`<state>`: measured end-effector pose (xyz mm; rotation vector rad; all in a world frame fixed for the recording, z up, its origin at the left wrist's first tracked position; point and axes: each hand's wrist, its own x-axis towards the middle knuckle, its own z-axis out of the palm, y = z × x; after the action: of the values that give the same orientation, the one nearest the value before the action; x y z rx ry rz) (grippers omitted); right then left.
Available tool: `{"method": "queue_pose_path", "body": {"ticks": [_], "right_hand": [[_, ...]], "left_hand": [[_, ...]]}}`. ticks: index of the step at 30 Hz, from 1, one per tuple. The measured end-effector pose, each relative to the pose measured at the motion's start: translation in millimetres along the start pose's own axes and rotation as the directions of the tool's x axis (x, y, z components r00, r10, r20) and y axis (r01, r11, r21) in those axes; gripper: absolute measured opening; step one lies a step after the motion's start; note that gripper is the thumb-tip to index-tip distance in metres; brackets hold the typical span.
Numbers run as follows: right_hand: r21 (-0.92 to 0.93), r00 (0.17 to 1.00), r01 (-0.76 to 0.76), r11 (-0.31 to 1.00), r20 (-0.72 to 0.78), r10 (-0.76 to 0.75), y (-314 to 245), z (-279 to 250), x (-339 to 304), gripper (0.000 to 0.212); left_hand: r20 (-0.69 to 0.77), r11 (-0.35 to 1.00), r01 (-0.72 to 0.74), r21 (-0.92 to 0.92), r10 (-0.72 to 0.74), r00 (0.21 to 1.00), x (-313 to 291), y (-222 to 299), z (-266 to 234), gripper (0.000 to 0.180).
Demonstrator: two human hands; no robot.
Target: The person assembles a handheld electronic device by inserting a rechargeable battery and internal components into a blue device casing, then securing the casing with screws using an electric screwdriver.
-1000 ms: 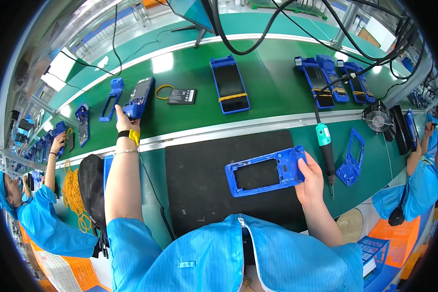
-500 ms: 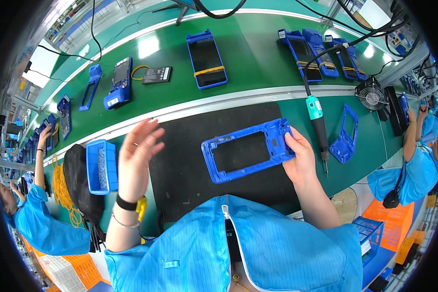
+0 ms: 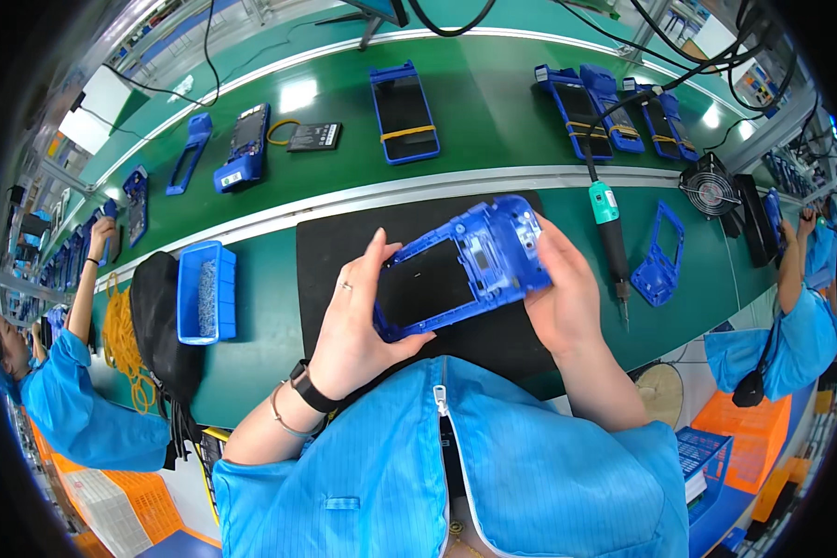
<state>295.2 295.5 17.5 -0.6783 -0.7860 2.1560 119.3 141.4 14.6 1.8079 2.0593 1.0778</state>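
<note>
Over the black mat [image 3: 330, 270] I hold a blue plastic device housing [image 3: 484, 256], an open frame with a large rectangular window and a thicker moulded end. My right hand [image 3: 567, 293] is closed on that thicker end. Around the narrow end, my left hand [image 3: 349, 321] has its thumb along the near edge and its fingers at the far side. The housing tilts, its thick end raised. To the right, an electric screwdriver [image 3: 607, 228] hangs from its cable, and a second blue frame [image 3: 658, 260] lies on the bench beside it.
A blue bin of small screws [image 3: 226, 298] and a black bag [image 3: 158, 321] stand on the left. Along the back shelf lie an opened device [image 3: 245, 149], a battery [image 3: 314, 137] and a banded device [image 3: 405, 112]. A small fan [image 3: 711, 186] sits right. Co-workers flank both sides.
My left hand has come down and right from the air and taken hold of the housing's narrow end. The housing has tilted, with its thick end higher and nearer my right palm.
</note>
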Motion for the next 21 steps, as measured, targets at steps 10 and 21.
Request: {"method": "queue_pose_path", "body": {"ticks": [10,21], "right_hand": [[-0.863,0.861,0.498,0.084,0.503,0.074,22,-8,-11,0.025],[-0.791,0.798,0.603,-0.105,0.594,0.103,46,-26,-7,0.016]], "left_hand": [[0.243,-0.220,0.224,-0.950,-0.066,0.968,-24,-59,-14,0.102],[0.254,-0.432,0.158,-0.888,-0.174,0.951,-14,-70,-8,0.098]]}}
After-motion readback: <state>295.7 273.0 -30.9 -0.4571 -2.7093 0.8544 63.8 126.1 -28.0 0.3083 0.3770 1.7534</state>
